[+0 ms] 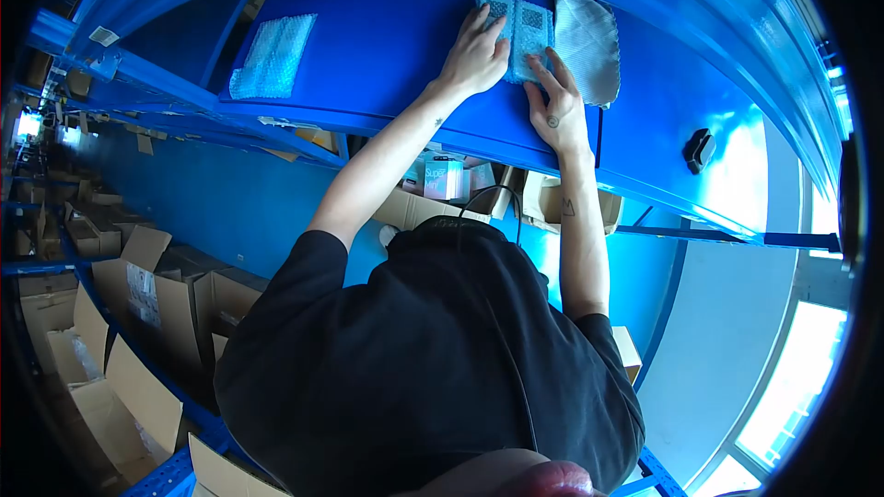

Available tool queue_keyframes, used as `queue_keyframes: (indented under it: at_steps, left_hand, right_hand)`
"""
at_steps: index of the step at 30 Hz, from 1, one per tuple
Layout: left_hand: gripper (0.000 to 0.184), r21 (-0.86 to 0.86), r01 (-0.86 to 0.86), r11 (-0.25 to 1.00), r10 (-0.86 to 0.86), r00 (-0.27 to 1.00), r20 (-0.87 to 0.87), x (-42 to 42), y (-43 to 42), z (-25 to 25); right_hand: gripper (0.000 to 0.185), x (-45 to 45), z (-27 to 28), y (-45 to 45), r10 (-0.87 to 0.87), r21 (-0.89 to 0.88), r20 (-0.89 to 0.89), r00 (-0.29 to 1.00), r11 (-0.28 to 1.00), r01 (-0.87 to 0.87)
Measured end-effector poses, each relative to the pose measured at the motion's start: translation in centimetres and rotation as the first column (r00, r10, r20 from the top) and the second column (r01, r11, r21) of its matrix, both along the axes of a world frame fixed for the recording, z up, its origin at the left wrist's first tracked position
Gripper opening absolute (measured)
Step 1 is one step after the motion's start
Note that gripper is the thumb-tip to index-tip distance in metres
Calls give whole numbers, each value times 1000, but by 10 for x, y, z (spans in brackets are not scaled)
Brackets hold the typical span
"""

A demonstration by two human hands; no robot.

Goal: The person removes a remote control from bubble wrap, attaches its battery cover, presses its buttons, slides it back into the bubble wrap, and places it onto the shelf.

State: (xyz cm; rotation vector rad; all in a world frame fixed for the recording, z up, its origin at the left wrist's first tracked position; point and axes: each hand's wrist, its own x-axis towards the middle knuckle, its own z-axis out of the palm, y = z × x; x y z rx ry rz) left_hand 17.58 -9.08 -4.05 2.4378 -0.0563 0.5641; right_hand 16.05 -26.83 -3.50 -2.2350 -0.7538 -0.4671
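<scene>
ok so the bubble-wrapped pack (530,32) lies on the blue worktop (387,28), right beside a grey cloth (591,51); left hand (475,55)'s loosely open, fingers resting on it; right hand (558,112)'s half-open, fingertips at its near edge.

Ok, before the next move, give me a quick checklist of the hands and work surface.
1. Left hand at the bubble-wrapped item: ok, fingers over its left side.
2. Right hand at it too: ok, fingers at its lower right.
3. Item sealed: cannot tell.
4. Grey cloth clear of the item: cannot tell, edges too close.
5. Other bubble-wrap piece away from hands: ok, off left.
6. Black object away from hands: ok, off right.
</scene>
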Motion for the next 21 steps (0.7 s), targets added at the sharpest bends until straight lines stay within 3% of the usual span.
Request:
queue_keyframes:
  at_steps: [3,7,10,12,17,21]
  left_hand:
    - [42,-38,-41,998,44,993,108,-8,4,1]
    - [39,32,135,990,-138,954,266,-51,21,11]
    - [38,-149,194,970,-145,945,293,-107,47,5]
    - [34,-256,109,961,-35,961,275,-145,76,4]
    - [30,-178,-264,948,311,886,343,-205,172,27]
    - [28,-204,-375,904,426,827,366,-236,230,39]
  right_hand:
    - [37,-2,1,4,2,-38,122,993,999,2]
    - [40,-4,-1,4,35,-202,254,967,979,18]
    - [40,-3,-4,7,13,-210,268,963,977,46]
    - [39,-6,-7,10,6,-218,270,963,974,55]
    - [37,-15,2,16,-7,-126,181,983,992,30]
    - [32,-32,9,35,-96,44,303,948,995,87]
